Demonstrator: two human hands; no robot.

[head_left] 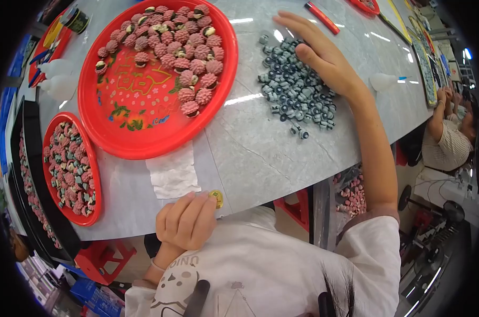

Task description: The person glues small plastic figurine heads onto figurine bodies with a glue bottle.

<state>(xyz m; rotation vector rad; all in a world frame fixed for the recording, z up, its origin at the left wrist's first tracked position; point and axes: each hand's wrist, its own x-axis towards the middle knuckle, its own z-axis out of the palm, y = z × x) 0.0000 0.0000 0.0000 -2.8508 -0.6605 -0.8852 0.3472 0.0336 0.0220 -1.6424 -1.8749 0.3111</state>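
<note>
My right hand (pixel 326 58) stretches over the far right edge of a heap of small grey-blue pieces with dark round ends (pixel 292 87). Its fingers are apart and nothing shows in them. At the table's near edge, my left hand (pixel 186 223) is closed with its fingers curled; whatever may be inside is hidden. A small round yellow disc (pixel 216 198) lies right beside its fingertips. Just beyond that hand is a crumpled white tissue (pixel 174 171). Farther off, a large red round tray (pixel 144 145) carries many pink, flower-shaped pieces (pixel 181 39), bunched along its far and right sides.
A smaller red tray (pixel 94 211) with mixed pink and green pieces stands at left, beside a black bin (pixel 31 127). White bottles (pixel 60 87) lie behind it. A red marker (pixel 322 18) and a white nozzle bottle (pixel 383 81) lie at right. Another person (pixel 448 132) sits far right.
</note>
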